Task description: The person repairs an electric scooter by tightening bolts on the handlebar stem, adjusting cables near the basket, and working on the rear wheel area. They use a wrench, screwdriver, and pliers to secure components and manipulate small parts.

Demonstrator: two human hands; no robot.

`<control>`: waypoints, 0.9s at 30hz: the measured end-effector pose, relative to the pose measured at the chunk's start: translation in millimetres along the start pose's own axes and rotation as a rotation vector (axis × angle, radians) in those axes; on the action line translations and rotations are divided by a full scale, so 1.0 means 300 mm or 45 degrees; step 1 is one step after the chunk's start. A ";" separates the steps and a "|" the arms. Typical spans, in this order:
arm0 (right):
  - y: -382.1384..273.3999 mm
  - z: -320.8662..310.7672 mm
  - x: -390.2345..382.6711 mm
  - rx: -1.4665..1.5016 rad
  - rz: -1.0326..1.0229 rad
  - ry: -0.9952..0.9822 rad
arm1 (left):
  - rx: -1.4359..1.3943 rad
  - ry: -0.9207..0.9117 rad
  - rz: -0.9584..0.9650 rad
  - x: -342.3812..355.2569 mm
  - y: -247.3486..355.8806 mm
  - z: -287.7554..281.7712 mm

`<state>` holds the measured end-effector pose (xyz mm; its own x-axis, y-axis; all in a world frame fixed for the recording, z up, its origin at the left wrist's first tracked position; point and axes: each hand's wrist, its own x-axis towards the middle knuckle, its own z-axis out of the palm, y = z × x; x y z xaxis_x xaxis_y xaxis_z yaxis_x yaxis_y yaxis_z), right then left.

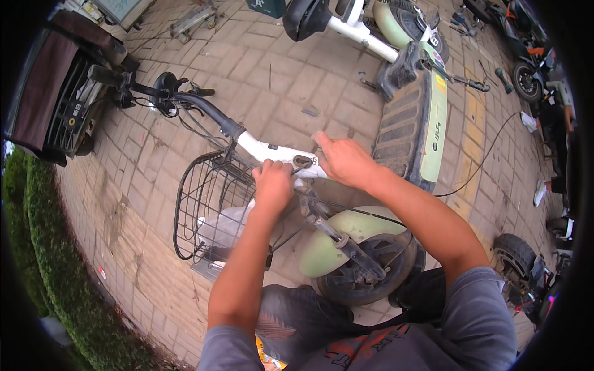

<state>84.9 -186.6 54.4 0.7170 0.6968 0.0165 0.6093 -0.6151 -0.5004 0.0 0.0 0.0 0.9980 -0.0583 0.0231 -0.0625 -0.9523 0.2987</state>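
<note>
A white tubular stem with a dark handlebar lies detached-looking across the scooter's front, a dark cable at its oval opening. My left hand has fingers curled at the stem's underside by that cable; what they grip is hidden. My right hand grips the stem's right end, thumb raised. A black wire basket holding pale plastic sits below left. A pale green fender over the front wheel lies beneath my hands.
The scooter's dusty deck extends behind my right hand. A dark cart stands left, a hedge beyond the paving's edge, another wheel at lower right. Parked scooters and a person's white shoe are at far right.
</note>
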 end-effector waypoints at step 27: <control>0.136 -0.047 0.097 0.750 0.636 -0.388 | -0.080 0.076 0.115 0.029 0.017 -0.017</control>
<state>135.5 -196.5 46.6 0.6813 0.5146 -0.5206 -0.0940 -0.6438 -0.7594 8.5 -3.9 6.7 0.9864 -0.1234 0.1086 -0.1543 -0.9232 0.3521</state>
